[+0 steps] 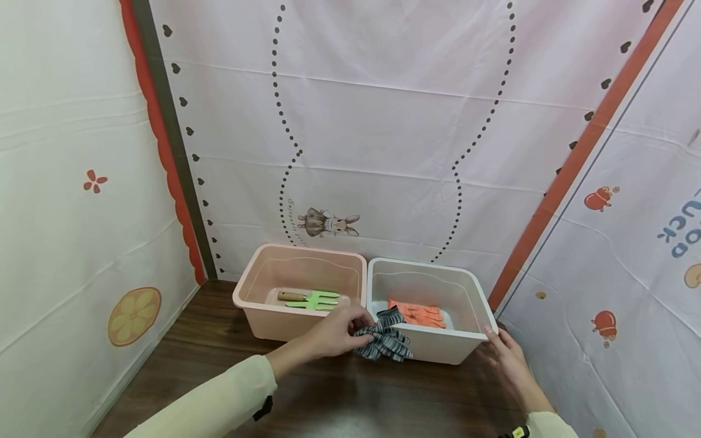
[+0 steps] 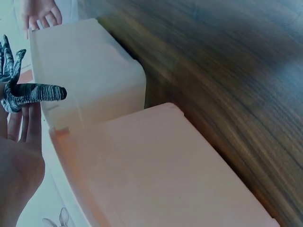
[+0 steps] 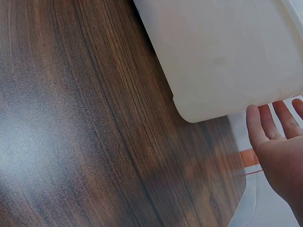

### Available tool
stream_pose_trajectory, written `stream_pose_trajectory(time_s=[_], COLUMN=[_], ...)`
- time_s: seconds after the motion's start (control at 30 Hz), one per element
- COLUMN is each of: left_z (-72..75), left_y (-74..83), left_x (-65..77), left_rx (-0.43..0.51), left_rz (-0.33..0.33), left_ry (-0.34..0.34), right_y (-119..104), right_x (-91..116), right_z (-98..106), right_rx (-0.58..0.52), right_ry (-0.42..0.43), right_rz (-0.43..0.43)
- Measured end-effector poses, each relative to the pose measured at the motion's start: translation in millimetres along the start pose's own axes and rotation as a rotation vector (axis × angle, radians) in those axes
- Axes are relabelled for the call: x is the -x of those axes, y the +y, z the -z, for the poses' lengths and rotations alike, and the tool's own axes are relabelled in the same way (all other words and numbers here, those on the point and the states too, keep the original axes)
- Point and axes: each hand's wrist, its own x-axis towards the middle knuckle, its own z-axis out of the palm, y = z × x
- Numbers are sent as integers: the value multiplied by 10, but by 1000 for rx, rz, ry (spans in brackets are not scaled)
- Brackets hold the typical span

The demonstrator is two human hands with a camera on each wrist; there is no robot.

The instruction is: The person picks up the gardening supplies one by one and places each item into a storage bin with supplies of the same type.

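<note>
My left hand [image 1: 342,331] pinches a black-and-grey striped knit glove [image 1: 386,340] between thumb and fingers. The glove hangs over the front rim of the white bin [image 1: 432,345], close to where it meets the pink bin; in the left wrist view the glove [image 2: 35,93] has its fingers spread. At the white bin's front right corner, my right hand [image 1: 509,359] touches the rim and outer wall with fairly straight fingers [image 3: 255,125]. Inside the white bin lies an orange glove [image 1: 418,314]. The pink bin [image 1: 274,322] contains a green hand fork [image 1: 314,300] with a wooden handle and another green tool, partly hidden by the front wall.
Both bins stand side by side on a dark wood-grain table [image 1: 328,395], against a printed white cloth backdrop [image 1: 378,134]. Cloth walls also rise at the left [image 1: 66,231] and right [image 1: 635,274] of the table.
</note>
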Motion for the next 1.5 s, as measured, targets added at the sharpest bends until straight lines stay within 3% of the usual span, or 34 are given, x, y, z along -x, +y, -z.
stream_pose_trajectory(time_s=[0.27, 0.47, 0.73, 1.2, 1.5], left_z=[93, 146, 216, 270, 271], left_y=[22, 51, 129, 116, 105], left_x=[-88, -141, -199, -363, -455], left_rx=[-64, 26, 48, 52, 66], left_rz=[-57, -10, 45, 26, 31], left_ry=[23, 17, 34, 138, 161], right_y=[23, 26, 18, 11, 19], right_x=[1, 6, -3, -5, -1], right_z=[8, 5, -16, 9, 16], right_rx=[-14, -18, -22, -17, -34], right_ry=[-2, 1, 13, -8, -5], right_rz=[3, 13, -10, -12, -6])
